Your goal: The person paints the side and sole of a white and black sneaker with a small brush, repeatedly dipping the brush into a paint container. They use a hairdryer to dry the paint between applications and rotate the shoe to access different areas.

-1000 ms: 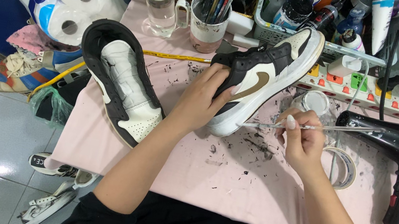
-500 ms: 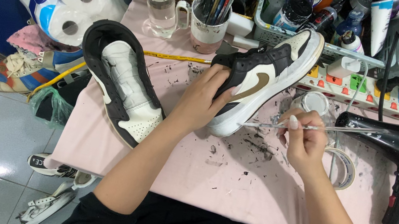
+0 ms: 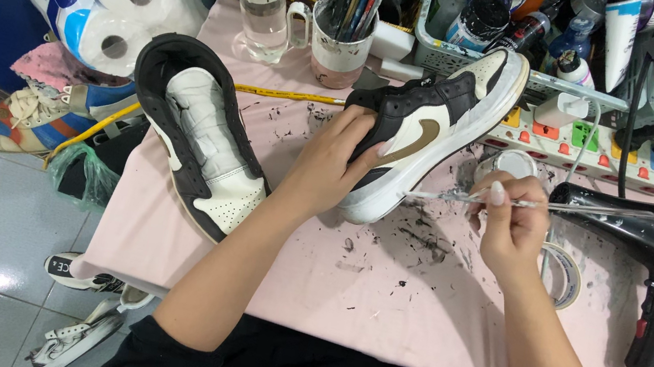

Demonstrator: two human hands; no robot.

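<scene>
Nothing much has moved since the earlier frame: my left hand [image 3: 339,163] still clamps the black-and-cream leather sneaker [image 3: 430,125], tilted on its side on the pink-covered table [image 3: 377,307]. My right hand [image 3: 511,219] pinches a thin metal-handled brush [image 3: 518,202], its tip at the white midsole. Best done, I judge, with short light strokes, keeping the shoe braced.
</scene>
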